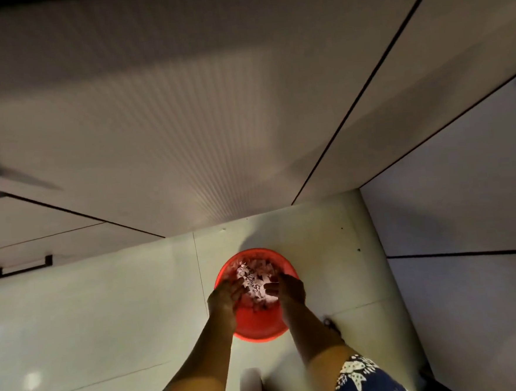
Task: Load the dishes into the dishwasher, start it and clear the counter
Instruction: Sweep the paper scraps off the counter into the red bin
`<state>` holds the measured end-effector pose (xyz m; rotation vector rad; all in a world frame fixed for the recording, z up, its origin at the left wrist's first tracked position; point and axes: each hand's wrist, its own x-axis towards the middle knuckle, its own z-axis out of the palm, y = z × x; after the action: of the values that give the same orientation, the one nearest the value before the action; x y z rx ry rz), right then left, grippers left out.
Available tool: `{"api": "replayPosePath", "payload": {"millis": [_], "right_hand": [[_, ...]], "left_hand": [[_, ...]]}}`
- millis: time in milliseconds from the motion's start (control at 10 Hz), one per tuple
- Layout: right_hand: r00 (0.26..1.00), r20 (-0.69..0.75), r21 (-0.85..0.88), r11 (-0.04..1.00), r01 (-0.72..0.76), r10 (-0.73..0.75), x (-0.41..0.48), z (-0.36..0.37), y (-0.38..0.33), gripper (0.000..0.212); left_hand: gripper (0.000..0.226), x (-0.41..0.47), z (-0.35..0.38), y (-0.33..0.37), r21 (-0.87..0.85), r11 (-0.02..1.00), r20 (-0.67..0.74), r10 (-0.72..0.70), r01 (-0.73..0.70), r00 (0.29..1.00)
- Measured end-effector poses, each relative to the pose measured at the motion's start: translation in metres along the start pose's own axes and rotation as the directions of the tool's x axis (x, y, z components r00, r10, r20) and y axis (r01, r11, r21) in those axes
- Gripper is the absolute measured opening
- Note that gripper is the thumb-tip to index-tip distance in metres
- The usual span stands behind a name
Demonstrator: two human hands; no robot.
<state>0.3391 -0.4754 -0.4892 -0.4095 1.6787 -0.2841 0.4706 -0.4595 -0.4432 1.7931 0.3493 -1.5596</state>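
A round red bin point(256, 326) stands on the pale tiled floor below me, filled with white and dark scraps point(254, 276). My left hand point(225, 293) lies over the bin's left rim with its fingers curled down inside. On the right rim, my right hand point(290, 286) has its fingers hooked over the edge next to a pale scrap. Both forearms reach straight down to the bin. No dishes or dishwasher are in view.
White cabinet fronts point(215, 122) rise directly behind the bin. A drawer with a black handle point(23, 266) is at the left, and a tall white panel point(467, 241) closes off the right. A pale slipper point(250, 385) shows between my arms. A small dark object point(331, 324) lies by my right forearm.
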Motion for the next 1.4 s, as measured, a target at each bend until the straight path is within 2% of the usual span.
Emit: {"api": "replayPosePath", "payload": {"millis": [100,200,300,400,500,600,700,800,900,1000,1100,1200,1300,1400], "right_hand": [[0.983,0.019,-0.144,0.972,0.186,-0.185,-0.046,-0.014,-0.011,0.031],[0.945,0.143,-0.154,0.936,0.316,-0.295,-0.112,-0.038,-0.031,0.079],[0.921,0.095,-0.09,0.919,0.385,-0.377,-0.191,-0.071,-0.067,0.067],[0.833,0.038,-0.109,0.826,0.553,-0.552,-0.278,-0.124,-0.098,0.06],[0.689,-0.059,-0.054,0.692,0.72,-0.722,-0.36,-0.188,-0.119,0.042],[0.523,-0.262,-0.095,0.561,0.823,-0.811,-0.432,-0.268,-0.146,0.021],[0.367,-0.511,-0.191,0.519,0.833,-0.778,-0.463,-0.357,-0.164,0.018],[0.281,-0.655,-0.5,0.682,0.534,-0.701,-0.433,-0.443,-0.185,0.039],[0.44,-0.722,-0.538,0.833,0.129,-0.534,-0.382,-0.505,-0.201,0.072],[0.464,-0.712,-0.587,0.809,0.02,-0.528,-0.351,-0.537,-0.225,0.079],[0.5,-0.597,-0.701,0.711,0.056,-0.627,-0.34,-0.545,-0.25,0.082],[0.576,-0.335,-0.855,0.497,0.147,-0.746,-0.334,-0.547,-0.262,0.08],[0.592,-0.111,-0.827,0.404,0.39,-0.798,-0.327,-0.566,-0.282,0.069],[0.526,-0.255,-0.693,0.533,0.486,-0.811,-0.316,-0.605,-0.318,0.065]], "left_hand": [[0.037,-0.03,-0.013,-0.003,0.238,0.963,0.018,0.128,-0.129,0.992],[0.051,-0.105,-0.003,0.008,0.244,0.951,0.186,0.144,-0.188,0.972],[0.013,-0.181,0.018,0.023,0.173,0.97,0.189,0.138,-0.171,0.972],[0.024,-0.255,0.051,0.031,0.162,0.953,0.361,0.183,-0.254,0.915],[0.033,-0.339,0.092,0.034,0.098,0.936,0.558,0.23,-0.338,0.798],[0.032,-0.401,0.153,0.029,0.05,0.907,0.697,0.268,-0.419,0.665],[0.033,-0.451,0.212,0.016,0.043,0.84,0.764,0.322,-0.541,0.56],[0.037,-0.462,0.27,0.002,0.041,0.792,0.764,0.367,-0.609,0.53],[0.048,-0.456,0.323,-0.017,0.092,0.73,0.741,0.405,-0.678,0.536],[0.05,-0.458,0.361,-0.032,0.032,0.727,0.702,0.472,-0.686,0.533],[0.051,-0.457,0.391,-0.038,-0.102,0.784,0.614,0.534,-0.612,0.581],[0.047,-0.452,0.41,-0.033,-0.253,0.8,0.492,0.59,-0.543,0.64],[0.046,-0.45,0.421,-0.02,-0.343,0.78,0.425,0.626,-0.523,0.654],[0.046,-0.45,0.426,-0.014,-0.396,0.739,0.369,0.672,-0.546,0.642]]}}
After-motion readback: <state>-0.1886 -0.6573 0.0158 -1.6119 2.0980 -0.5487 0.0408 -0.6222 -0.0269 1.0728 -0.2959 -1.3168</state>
